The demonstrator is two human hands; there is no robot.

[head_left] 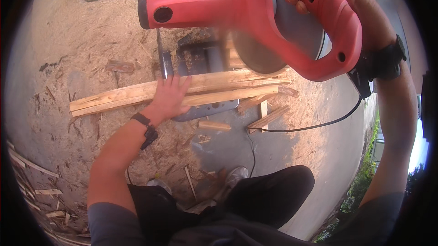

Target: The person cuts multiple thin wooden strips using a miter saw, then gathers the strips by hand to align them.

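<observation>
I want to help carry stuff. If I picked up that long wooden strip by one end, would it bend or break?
The long wooden strip would probably stay fairly stiff; it lies straight across the saw base under the left hand. It is thin, so likely light, but could sag slightly. Its left end looks split, so it may splinter or crack there.

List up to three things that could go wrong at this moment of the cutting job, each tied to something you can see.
1. The left hand presses flat on the wooden strips near the saw's disc; a slip could bring fingers to it.
2. The power cord loops close to the cut and might get snagged.
3. The right hand alone holds the red chop saw; thin stacked strips could shift or kick.
</observation>
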